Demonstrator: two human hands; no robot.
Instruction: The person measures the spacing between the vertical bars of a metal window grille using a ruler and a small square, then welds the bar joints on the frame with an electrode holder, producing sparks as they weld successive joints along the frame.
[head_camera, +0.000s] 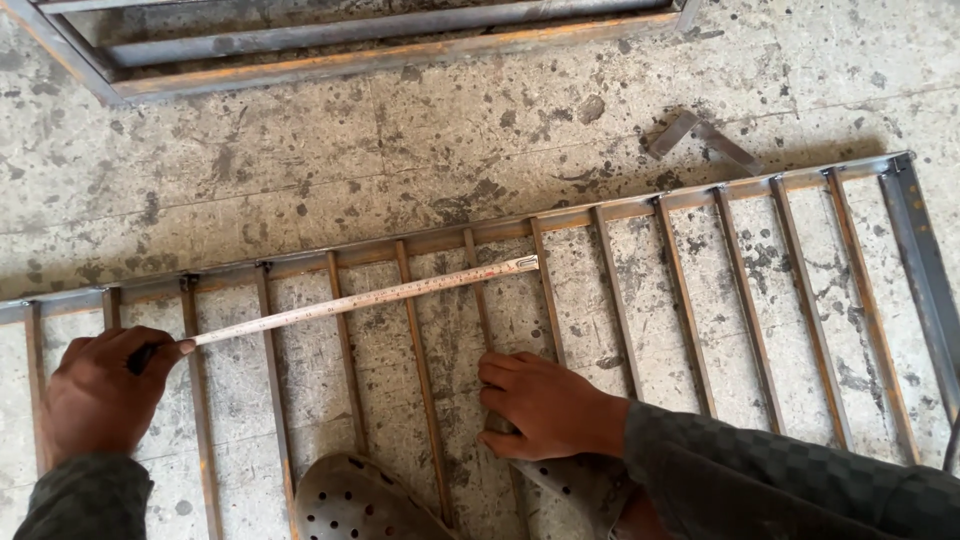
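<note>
The rusty steel grille (620, 290) lies flat on the stained concrete floor (400, 150) and fills the frame from 9 o'clock to 3 o'clock, with a second frame (330, 50) at 12 o'clock and a scrap of angle iron (700, 135) near 1 o'clock. A tape measure blade (365, 298) runs slantwise across several bars, its hook at the bar near the centre. Because it lies at a slant, not square to the bars, any reading would likely come out long, and the hook could slip off the bar if pulled. The left hand (95, 395), at 8 o'clock, is closed around the tape case. The right hand (545, 405), at 6 o'clock just below the blade, rests curled on a bar, gripping nothing that I can tell. A perforated sandal (350, 505) sits between the hands.
</note>
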